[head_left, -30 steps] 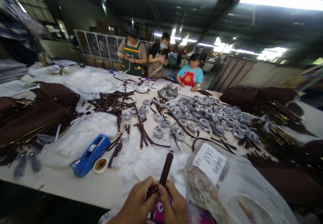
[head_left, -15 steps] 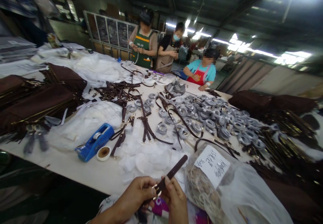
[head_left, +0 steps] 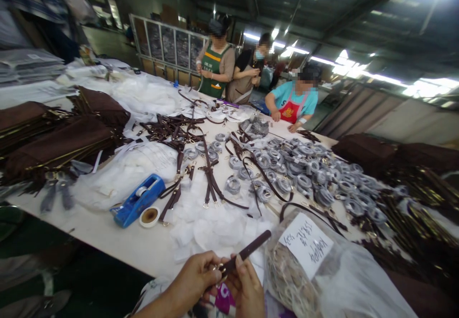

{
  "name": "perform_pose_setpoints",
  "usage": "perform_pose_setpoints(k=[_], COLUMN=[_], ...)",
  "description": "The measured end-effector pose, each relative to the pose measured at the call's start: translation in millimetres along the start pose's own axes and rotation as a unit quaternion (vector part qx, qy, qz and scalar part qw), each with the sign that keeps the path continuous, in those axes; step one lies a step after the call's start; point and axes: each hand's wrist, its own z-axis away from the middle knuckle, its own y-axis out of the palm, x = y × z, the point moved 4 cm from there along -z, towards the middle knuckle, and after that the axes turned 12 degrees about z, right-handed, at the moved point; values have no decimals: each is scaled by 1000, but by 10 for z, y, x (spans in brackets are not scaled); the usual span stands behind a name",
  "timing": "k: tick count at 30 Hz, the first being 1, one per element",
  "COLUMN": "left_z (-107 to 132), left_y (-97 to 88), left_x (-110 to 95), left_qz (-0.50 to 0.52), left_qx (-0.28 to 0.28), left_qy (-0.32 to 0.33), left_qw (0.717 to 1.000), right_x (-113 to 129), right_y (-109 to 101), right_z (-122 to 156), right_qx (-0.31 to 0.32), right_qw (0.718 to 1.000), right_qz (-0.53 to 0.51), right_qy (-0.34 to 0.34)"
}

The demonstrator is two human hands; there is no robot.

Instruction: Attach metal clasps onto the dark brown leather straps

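A dark brown strap (head_left: 249, 250) with a gold-coloured buckle is held between my two hands at the table's near edge. My left hand (head_left: 196, 276) pinches the buckle end between thumb and fingers. Closed on the strap just beyond the buckle is my right hand (head_left: 247, 284), its thumb lying along the upper face. The strap's free end points up and to the right. Beneath the hands, part of a purple printed item (head_left: 225, 300) shows. Thin white wrapping sheets (head_left: 215, 229) lie just past my fingers.
A blue tape dispenser (head_left: 138, 201) and a tape roll (head_left: 149, 216) sit left. To the right is a clear bag (head_left: 297, 279) with a handwritten label. Wrapped grey coils (head_left: 304, 165), loose brown straps (head_left: 210, 179) and brown bags (head_left: 64, 143) cover the table. Several people stand opposite.
The strap's free end has tipped lower and further right. Both hands keep their hold near the buckle. My view has shifted slightly, and the co-worker in red has lowered an arm towards the table.
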Motion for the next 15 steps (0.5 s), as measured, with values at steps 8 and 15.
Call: perform_pose_setpoints(k=[8, 15], left_z=[-19, -12], left_y=[-39, -58], left_x=[72, 114], left_qz=[7, 6], left_qx=[0, -14], left_qy=[5, -3], left_qw=[1000, 1000], right_x=[-45, -87], right_y=[-1, 30], right_z=[-18, -35], right_qx=[-3, 5], right_qw=[1000, 1000], right_qz=[17, 13], right_qy=[-1, 2])
